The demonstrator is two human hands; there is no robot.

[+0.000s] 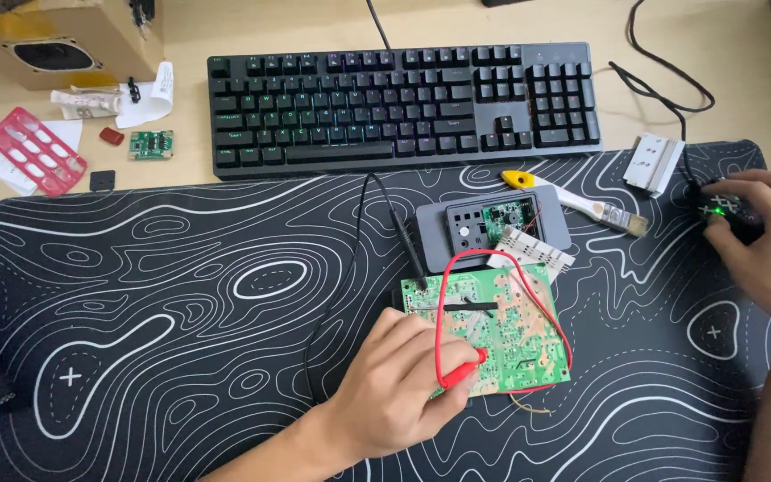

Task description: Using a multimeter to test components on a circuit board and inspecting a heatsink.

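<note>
My left hand (399,384) grips a red test probe (459,371) and holds its tip on a green circuit board (501,330) lying on the desk mat. The probe's red wire (443,295) loops up over the board. A black probe (410,250) rests with its tip at the board's upper left corner. My right hand (765,241) lies at the right edge over a small black device with a green light (720,210); its fingers curl around the device.
A black mat with white contour lines (180,312) covers the desk. Behind it stands a black keyboard (403,103). A grey case with a small board (493,228), a yellow-handled brush (573,198), a heat sink (653,162), a red tray (36,150) and a cardboard speaker box (55,40) lie around.
</note>
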